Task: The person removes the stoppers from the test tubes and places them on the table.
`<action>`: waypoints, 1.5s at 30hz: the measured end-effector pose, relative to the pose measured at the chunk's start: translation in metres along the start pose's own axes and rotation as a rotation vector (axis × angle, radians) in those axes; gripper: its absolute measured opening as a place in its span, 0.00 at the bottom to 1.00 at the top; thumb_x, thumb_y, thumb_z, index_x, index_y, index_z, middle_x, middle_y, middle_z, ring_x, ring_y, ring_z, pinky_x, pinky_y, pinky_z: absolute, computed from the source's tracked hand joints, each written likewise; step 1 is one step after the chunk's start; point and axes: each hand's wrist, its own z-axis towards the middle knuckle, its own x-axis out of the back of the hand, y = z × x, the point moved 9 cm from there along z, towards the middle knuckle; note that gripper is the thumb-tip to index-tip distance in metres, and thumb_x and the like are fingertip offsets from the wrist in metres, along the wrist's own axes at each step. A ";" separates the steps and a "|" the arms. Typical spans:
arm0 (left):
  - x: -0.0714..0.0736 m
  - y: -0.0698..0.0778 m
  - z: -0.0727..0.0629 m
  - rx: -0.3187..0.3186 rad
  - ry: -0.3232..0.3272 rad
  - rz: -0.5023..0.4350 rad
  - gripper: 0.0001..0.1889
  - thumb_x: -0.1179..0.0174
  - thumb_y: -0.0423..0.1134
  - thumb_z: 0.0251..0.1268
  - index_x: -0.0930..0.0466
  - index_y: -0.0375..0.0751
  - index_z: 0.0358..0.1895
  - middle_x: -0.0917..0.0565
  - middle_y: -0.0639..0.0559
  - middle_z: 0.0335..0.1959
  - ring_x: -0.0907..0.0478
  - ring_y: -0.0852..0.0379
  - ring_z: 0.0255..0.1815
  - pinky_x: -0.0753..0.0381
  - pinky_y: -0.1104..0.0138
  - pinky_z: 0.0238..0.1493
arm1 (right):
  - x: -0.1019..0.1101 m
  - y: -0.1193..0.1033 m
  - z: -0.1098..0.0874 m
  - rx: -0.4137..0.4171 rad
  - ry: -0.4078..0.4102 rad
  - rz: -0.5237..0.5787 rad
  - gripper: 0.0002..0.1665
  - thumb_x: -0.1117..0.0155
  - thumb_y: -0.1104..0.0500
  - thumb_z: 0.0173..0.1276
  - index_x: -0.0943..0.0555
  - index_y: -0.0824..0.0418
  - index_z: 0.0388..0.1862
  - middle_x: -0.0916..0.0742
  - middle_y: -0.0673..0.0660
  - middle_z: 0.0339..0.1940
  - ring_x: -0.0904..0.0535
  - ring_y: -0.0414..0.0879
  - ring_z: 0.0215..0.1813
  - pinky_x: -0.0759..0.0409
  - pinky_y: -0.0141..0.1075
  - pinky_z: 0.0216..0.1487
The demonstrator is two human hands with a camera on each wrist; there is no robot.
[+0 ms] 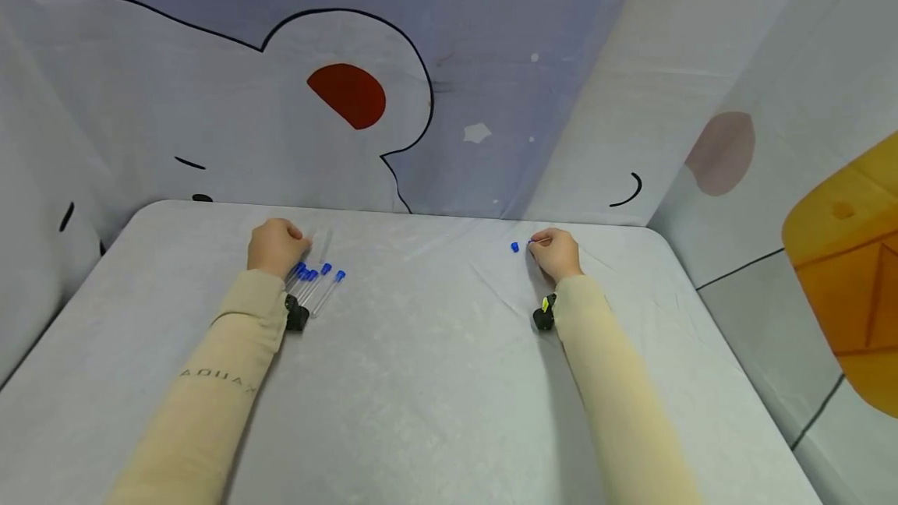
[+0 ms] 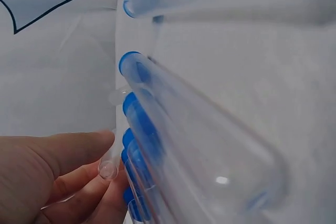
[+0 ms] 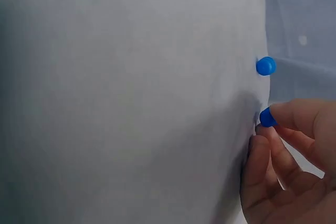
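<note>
At the far left of the table, my left hand [image 1: 272, 246] pinches a clear test tube [image 2: 108, 167] between thumb and fingers; its rounded end shows in the left wrist view. Just right of that hand lie several test tubes with blue caps [image 1: 327, 293], side by side. Beyond them is another clear tube [image 1: 326, 246] with no cap visible on it. Over at the far right, my right hand [image 1: 557, 256] pinches a small blue cap [image 3: 268, 118] by thumb and fingertips, close to the tabletop. A second blue cap [image 3: 266, 66] lies a little apart from those fingers.
The white-covered table [image 1: 421, 380] has rounded far corners and a wrinkled cover. Behind it hangs a printed cloth backdrop [image 1: 491, 100], with more cloth at both sides. Dark wrist cameras [image 1: 297, 314] are strapped over the sleeves.
</note>
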 end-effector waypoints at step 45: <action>0.001 0.042 -0.073 -0.292 -0.058 0.092 0.12 0.43 0.32 0.69 0.17 0.26 0.47 0.15 0.37 0.37 0.19 0.43 0.33 0.21 0.49 0.37 | -0.032 -0.072 -0.079 0.162 0.012 0.214 0.13 0.39 0.60 0.72 0.14 0.65 0.50 0.14 0.59 0.42 0.18 0.51 0.41 0.21 0.40 0.41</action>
